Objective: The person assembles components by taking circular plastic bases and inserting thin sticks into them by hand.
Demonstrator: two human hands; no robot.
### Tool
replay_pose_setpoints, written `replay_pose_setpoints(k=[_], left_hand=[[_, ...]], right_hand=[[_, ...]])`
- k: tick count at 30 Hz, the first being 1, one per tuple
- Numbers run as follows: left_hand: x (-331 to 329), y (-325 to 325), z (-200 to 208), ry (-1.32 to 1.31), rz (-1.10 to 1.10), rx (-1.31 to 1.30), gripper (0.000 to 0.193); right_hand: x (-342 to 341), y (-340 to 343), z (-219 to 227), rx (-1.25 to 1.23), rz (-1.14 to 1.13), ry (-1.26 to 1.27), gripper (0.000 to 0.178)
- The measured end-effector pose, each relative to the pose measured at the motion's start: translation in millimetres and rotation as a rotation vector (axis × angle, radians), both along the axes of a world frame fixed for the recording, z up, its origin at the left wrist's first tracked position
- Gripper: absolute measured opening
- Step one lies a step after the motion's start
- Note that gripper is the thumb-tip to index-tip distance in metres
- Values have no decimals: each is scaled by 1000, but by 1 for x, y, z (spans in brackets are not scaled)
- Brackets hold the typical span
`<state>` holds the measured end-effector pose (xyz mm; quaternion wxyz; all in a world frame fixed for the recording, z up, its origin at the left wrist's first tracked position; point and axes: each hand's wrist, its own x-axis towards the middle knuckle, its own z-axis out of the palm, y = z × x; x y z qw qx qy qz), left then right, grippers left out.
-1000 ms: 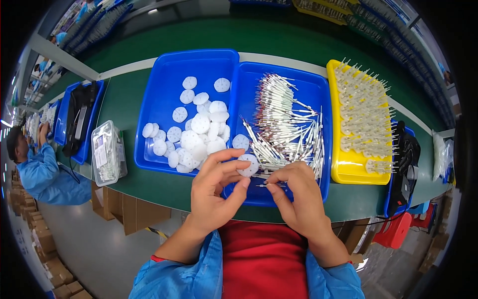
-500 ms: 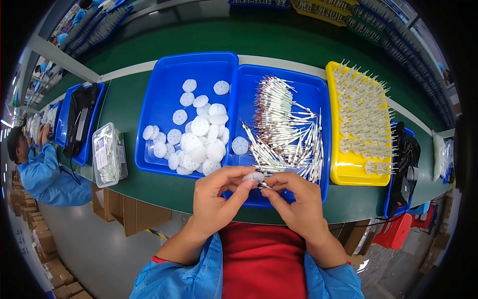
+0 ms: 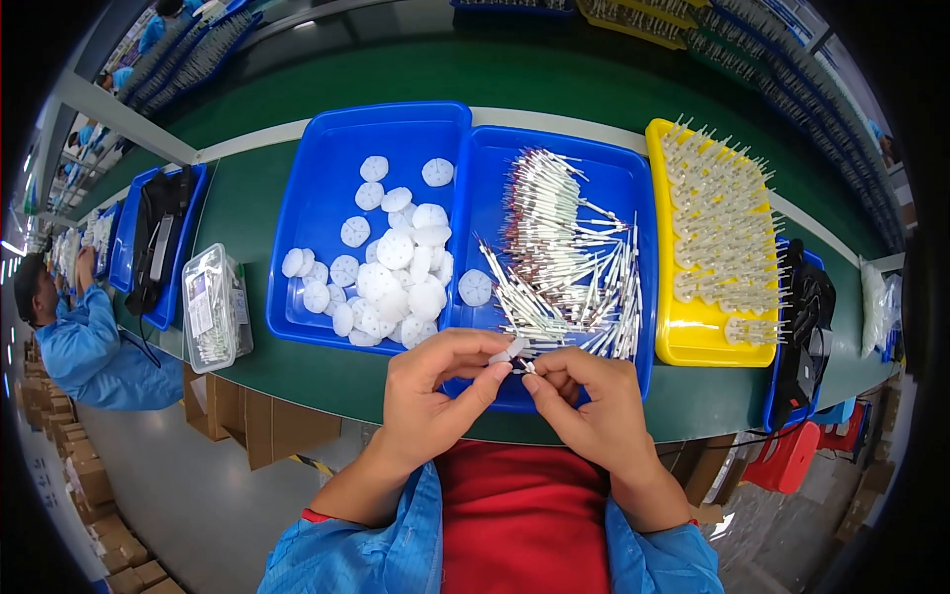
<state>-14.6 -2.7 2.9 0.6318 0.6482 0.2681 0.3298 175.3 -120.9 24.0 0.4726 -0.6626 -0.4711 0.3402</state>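
My left hand (image 3: pixel 431 388) pinches a white plastic disc (image 3: pixel 511 349) between thumb and fingers, over the near edge of the middle blue tray (image 3: pixel 490 158). Close against it, my right hand (image 3: pixel 598 404) is closed on a thin white stick-shaped part (image 3: pixel 527 366), mostly hidden by the fingertips. Whether the two pieces touch cannot be made out. Beyond my hands, that tray holds a heap of similar thin white sticks with dark red ends (image 3: pixel 554 238) and one loose disc (image 3: pixel 475 288). More white discs (image 3: pixel 396 282) are piled in the left blue tray (image 3: pixel 336 124).
A yellow tray (image 3: pixel 683 346) on the right holds rows of discs with upright sticks. Farther right lies a black device with cables (image 3: pixel 797 366). At left are a clear plastic box (image 3: pixel 213 307) and another blue tray (image 3: pixel 163 312). A person in blue (image 3: pixel 89 337) sits farther left.
The disc in my left hand has tipped to a steeper slant. My right fingers have shifted slightly, with the stick still between them.
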Motion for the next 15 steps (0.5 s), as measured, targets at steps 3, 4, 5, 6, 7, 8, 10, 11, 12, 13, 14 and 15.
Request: replay_pose_setpoints(k=[3, 4, 5, 6, 7, 8, 10, 11, 12, 13, 14, 15], left_hand=[[0, 4, -3, 29, -31, 105, 25], [0, 4, -4, 29, -31, 105, 25], [1, 4, -5, 11, -29, 94, 25], [1, 4, -5, -7, -27, 84, 24], [1, 4, -5, -7, -27, 83, 24], [1, 4, -4, 9, -25, 60, 24], [1, 3, -3, 25, -21, 37, 23], [0, 2, -3, 22, -23, 0, 22], [0, 2, -3, 18, -24, -37, 20], [1, 2, -3, 18, -25, -38, 20], [1, 3, -2, 16, -22, -7, 19], [2, 3, -2, 14, -20, 24, 18]], right_hand=[[-2, 0, -1, 10, -7, 17, 8], [-3, 0, -2, 17, -11, 23, 8], [-3, 0, -2, 17, -11, 23, 8], [-3, 1, -3, 16, 1, 13, 8], [-3, 0, -3, 15, 12, 3, 8], [-3, 0, -4, 14, 13, 4, 8], [-5, -1, -6, 31, 19, -6, 8], [-6, -2, -6, 30, 19, -6, 8], [-7, -3, -5, 63, 14, -14, 8], [-8, -4, -5, 96, 7, -22, 8], [-10, -4, -8, 95, 6, -21, 8], [-12, -3, -14, 133, -13, -72, 8]])
